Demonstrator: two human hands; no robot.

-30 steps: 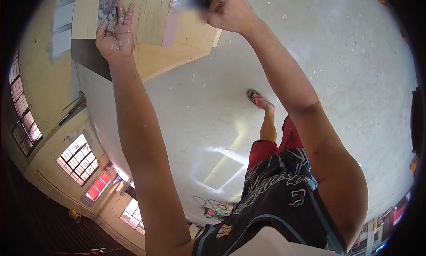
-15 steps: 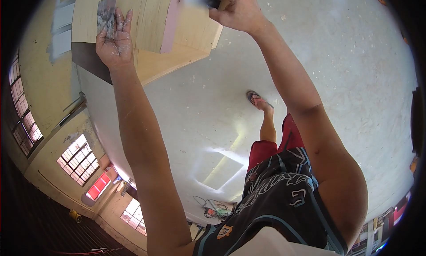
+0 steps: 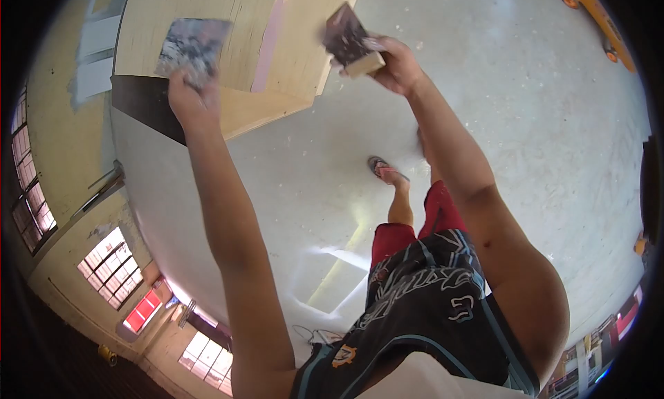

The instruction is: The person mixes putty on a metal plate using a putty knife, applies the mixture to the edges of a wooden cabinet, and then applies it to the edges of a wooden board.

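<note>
Both hands have drawn back from the plywood panel (image 3: 207, 12) since the earlier frames: then the left palm lay flat against the wood and the right hand's blade was pressed to the panel at 12 o'clock; now both tools are lifted clear of the surface. Right hand (image 3: 398, 63) is clenched around the wooden handle of a putty knife (image 3: 348, 39), blade smeared dark grey and angled toward 11 o'clock, its long axis pointing at the panel's near corner. Left hand (image 3: 188, 95) pinches the lower edge of a flat rectangular metal plate (image 3: 192, 48), coated in mottled grey filler, held upright in front of the panel at 10 o'clock. Knife lies to the right of the plate, well apart; the left hand is the nearer to the wood. Panel is pale, grained plywood with a pink vertical stripe (image 3: 268, 39) of filler between the two tools and a dark edge (image 3: 142, 101) at lower left. Beyond, a speckled concrete floor (image 3: 519, 122), the person's sandalled foot (image 3: 384, 169), red shorts, and windows at 7 o'clock.
</note>
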